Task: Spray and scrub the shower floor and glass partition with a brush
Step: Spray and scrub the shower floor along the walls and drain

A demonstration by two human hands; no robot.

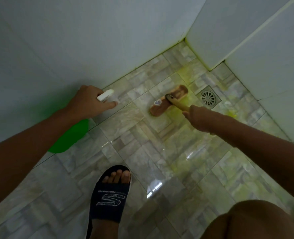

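On floor, fingers (192,116) gripping brush (168,100)

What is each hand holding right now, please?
Left hand: closed on the spray bottle, a finger at the trigger.
Right hand: closed on the brush handle, brush head on the floor.

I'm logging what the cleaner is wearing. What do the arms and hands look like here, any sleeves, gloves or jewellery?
Both forearms are bare up to the frame edge, with no sleeves showing. The left hand and right hand wear no gloves; no watch, bracelet or ring is visible, though the picture is dim and soft.
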